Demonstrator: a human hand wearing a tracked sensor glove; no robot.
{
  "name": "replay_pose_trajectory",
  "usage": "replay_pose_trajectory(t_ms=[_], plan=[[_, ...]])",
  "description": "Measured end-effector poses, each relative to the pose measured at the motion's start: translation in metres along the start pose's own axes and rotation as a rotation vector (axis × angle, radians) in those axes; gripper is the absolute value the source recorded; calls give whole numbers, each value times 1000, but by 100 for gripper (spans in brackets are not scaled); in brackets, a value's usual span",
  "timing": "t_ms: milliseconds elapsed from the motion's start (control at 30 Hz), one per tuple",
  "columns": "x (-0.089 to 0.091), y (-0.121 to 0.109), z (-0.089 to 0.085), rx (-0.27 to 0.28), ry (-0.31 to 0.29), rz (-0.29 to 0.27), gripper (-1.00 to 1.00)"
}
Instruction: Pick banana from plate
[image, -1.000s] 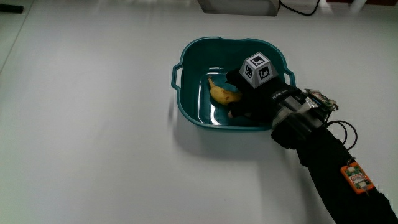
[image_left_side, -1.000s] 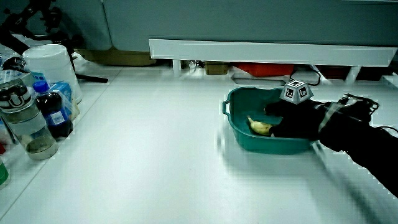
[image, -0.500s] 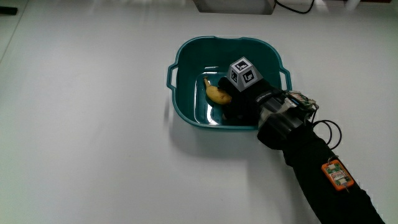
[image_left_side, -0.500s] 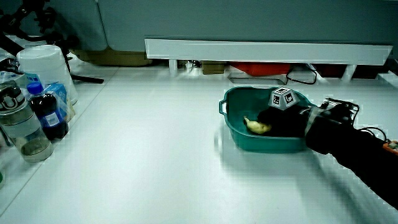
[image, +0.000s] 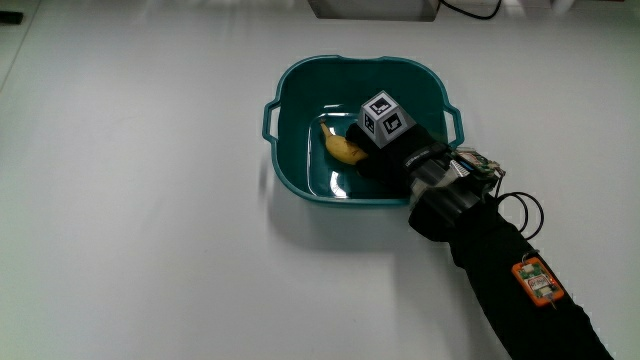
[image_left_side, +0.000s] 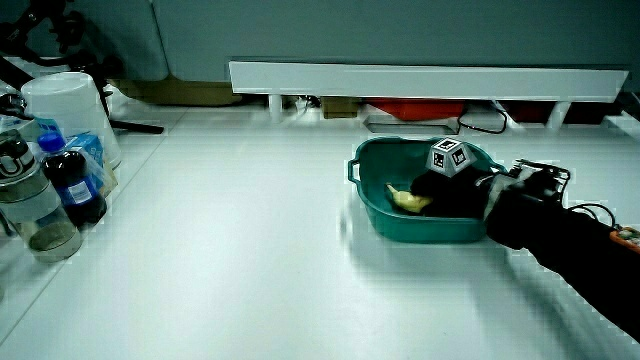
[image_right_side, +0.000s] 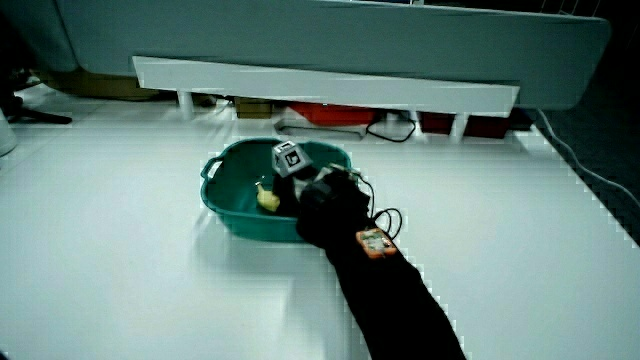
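A teal basin (image: 300, 75) with two handles stands on the white table; both side views show it too (image_left_side: 420, 230) (image_right_side: 240, 222). A yellow banana (image: 343, 148) lies inside it on the bottom. The gloved hand (image: 380, 155) reaches over the basin's rim nearest the person and covers one end of the banana, fingers curled around it. The patterned cube (image: 386, 115) sits on the back of the hand. In both side views the banana's free end (image_left_side: 404, 200) (image_right_side: 267, 199) sticks out from the hand (image_left_side: 445, 192) (image_right_side: 300, 190), low in the basin.
In a side view, a white tub (image_left_side: 70, 110), a dark bottle (image_left_side: 68, 185) and a jar (image_left_side: 30, 200) stand at the table's edge, away from the basin. A low white partition (image_left_side: 430, 80) runs along the table, with cables (image_right_side: 385, 130) and a red item beneath it.
The hand has slid farther into the basin and onto the banana's end. The banana lies in the same spot in the basin.
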Motion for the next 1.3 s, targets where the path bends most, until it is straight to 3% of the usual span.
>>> replay_pose_trajectory(t_ms=[767,1067,1200,1300], plan=[[7,-21,28,101,12,22,100],[9,-54,48,168,-25,47,100],[1,-77,62,235,-38,90,100],[-6,-90,68,256,-46,93,100]])
